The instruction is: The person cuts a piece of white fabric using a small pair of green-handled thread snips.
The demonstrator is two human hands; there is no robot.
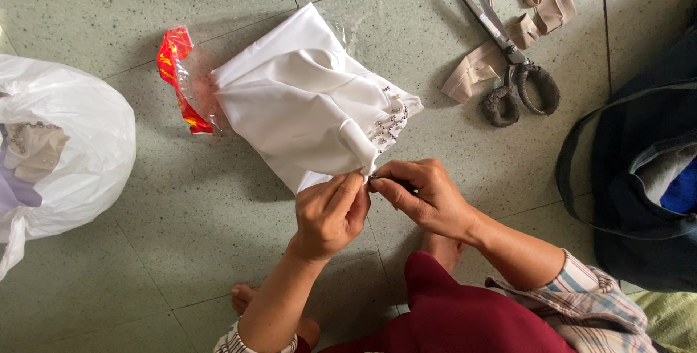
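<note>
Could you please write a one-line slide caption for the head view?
Both hands, left hand and right hand, pinch a white cloth near scissors.

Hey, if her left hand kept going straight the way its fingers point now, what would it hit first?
The left hand points up and slightly right, and its fingers already pinch the corner of the white fabric. Going on, it would probably push into that fabric near the beaded trim.
</note>
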